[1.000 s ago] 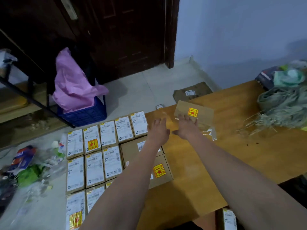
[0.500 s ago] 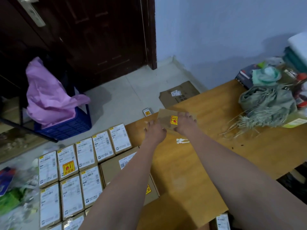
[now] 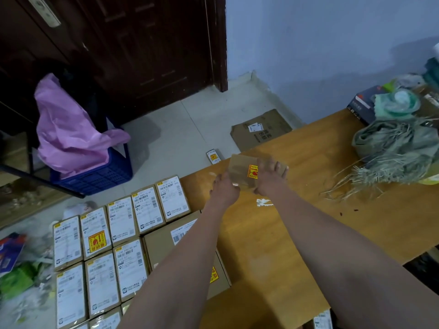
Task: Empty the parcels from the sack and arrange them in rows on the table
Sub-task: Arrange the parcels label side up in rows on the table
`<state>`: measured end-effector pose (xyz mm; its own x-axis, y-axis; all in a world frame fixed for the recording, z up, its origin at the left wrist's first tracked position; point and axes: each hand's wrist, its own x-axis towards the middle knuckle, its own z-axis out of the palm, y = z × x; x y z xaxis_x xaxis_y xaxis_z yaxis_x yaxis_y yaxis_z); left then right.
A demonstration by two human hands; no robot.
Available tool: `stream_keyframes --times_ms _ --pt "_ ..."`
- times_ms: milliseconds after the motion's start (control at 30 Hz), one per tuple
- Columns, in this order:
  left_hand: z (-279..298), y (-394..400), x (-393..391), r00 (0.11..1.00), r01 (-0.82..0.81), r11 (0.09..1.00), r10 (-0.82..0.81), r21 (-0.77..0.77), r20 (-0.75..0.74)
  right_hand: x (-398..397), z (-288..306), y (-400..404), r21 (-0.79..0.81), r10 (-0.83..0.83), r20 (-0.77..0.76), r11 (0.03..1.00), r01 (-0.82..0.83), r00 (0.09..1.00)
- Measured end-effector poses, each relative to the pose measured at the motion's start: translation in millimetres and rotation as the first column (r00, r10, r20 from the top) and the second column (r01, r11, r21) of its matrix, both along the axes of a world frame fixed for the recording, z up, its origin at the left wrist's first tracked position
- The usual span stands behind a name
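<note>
A brown cardboard parcel (image 3: 241, 166) with a yellow and red sticker lies at the far left corner of the wooden table (image 3: 308, 224). My right hand (image 3: 269, 176) rests on top of it with fingers spread, and my left hand (image 3: 224, 189) grips its near left edge. The grey-green woven sack (image 3: 392, 148) lies crumpled on the right of the table, with frayed strands trailing out. Left of the table, several white-labelled parcels (image 3: 123, 219) lie in neat rows. A larger brown box (image 3: 164, 243) sits beside them, partly hidden by my left forearm.
A blue crate (image 3: 95, 174) with a pink plastic bag (image 3: 71, 129) stands on the floor by the dark door (image 3: 142, 55). Flattened cardboard (image 3: 261, 131) and a small parcel (image 3: 213, 156) lie beyond the table. Boxes and bags (image 3: 394, 103) clutter the far right. Litter (image 3: 14, 269) covers the left floor.
One second ago both hands were open just short of the parcel. They have since closed onto it, right hand on top and left hand at its edge.
</note>
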<state>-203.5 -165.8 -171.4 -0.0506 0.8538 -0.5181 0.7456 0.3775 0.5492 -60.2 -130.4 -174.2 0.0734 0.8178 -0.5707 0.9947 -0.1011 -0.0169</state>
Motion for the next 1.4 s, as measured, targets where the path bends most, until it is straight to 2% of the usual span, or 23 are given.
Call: stream_keyframes --times_ms 167,300,467,533,600,633,667,733,800,867,933,1033,1100,1233,1400 --pt "3 -9 -8 0.999 0.002 1.000 -0.002 -0.016 0.039 3 -10 1 -0.010 -0.002 0.027 1.000 0.002 1.000" --pt "1 -17 -19 0.997 -0.029 0.999 0.030 -0.017 0.075 0 -11 0 0.021 0.041 0.108 0.999 -0.044 0.993" --pt "-1 -24 -32 0.978 -0.144 0.986 0.154 -0.078 0.142 -8 -14 -6 0.042 0.083 0.139 0.995 -0.089 0.987" --pt "2 -28 -37 0.950 -0.222 0.968 0.241 -0.114 0.200 -10 -10 -6 0.047 0.075 0.090 0.996 -0.079 0.993" --pt "7 -31 -44 0.903 -0.312 0.940 0.339 -0.139 0.264 -11 -2 -3 0.020 -0.061 -0.091 0.998 0.063 0.994" --pt "10 -33 -47 0.872 -0.363 0.920 0.392 -0.151 0.293 -12 6 -2 -0.024 -0.172 -0.237 0.985 0.171 0.956" --pt "12 -35 -51 0.836 -0.411 0.896 0.445 -0.169 0.321 -13 14 -1 -0.096 -0.296 -0.406 0.955 0.282 0.865" --pt "16 -40 -59 0.754 -0.492 0.841 0.540 -0.224 0.374 -17 31 -6 -0.308 -0.494 -0.649 0.866 0.394 0.578" --pt "20 -45 -64 0.673 -0.531 0.794 0.607 -0.295 0.422 -18 46 -14 -0.483 -0.611 -0.696 0.787 0.383 0.378" --pt "22 -51 -66 0.602 -0.523 0.762 0.647 -0.381 0.468 -19 57 -23 -0.627 -0.703 -0.675 0.707 0.326 0.226" --pt "26 -58 -68 0.530 -0.493 0.750 0.661 -0.441 0.531 -21 59 -35 -0.706 -0.757 -0.643 0.645 0.294 0.115" --pt "33 -71 -71 0.347 -0.501 0.700 0.701 -0.508 0.623 -25 48 -52 -0.708 -0.753 -0.648 0.651 0.273 0.113" --pt "33 -81 -72 0.300 -0.497 0.704 0.688 -0.507 0.661 -29 40 -63 -0.694 -0.748 -0.647 0.658 0.292 0.147" --pt "31 -103 -73 0.399 -0.519 0.726 0.672 -0.451 0.623 -35 38 -80 -0.657 -0.717 -0.645 0.697 0.287 0.265" --pt "24 -122 -71 0.482 -0.535 0.748 0.652 -0.393 0.585 -33 34 -95 -0.672 -0.684 -0.649 0.721 0.171 0.332"
